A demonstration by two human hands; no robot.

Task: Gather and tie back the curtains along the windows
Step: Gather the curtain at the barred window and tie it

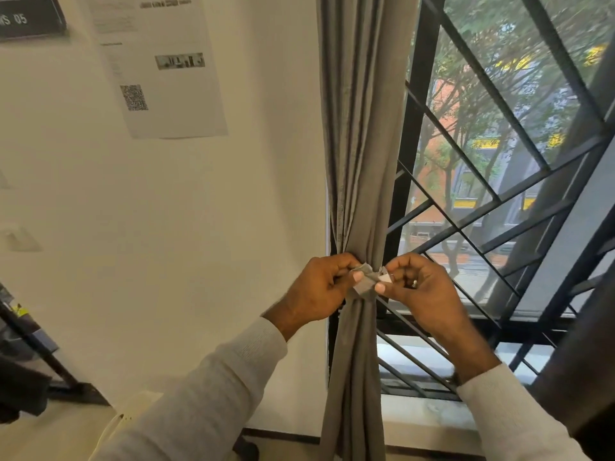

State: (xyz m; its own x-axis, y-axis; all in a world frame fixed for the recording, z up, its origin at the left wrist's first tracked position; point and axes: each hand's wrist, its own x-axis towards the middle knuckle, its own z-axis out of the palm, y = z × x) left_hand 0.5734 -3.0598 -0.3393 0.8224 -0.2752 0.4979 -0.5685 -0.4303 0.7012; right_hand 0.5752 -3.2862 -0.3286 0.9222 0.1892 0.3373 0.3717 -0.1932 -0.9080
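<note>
Two ends of a grey tie-back [366, 281] are pinched in front of the gathered curtain [357, 161], one by the left hand [319, 287], one by the right hand [419, 287] (fingers curled). Beside the curtain, a barred window [499, 181] is seen.

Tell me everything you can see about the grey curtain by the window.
The grey curtain is a matte woven-looking fabric hanging in long vertical folds between the white wall and the black window grille. It is gathered into a narrow waist where a matching tie-back strap wraps it, then flares slightly below toward the floor. The left hand and right hand pinch the strap's ends at the front of the bundle.
</note>
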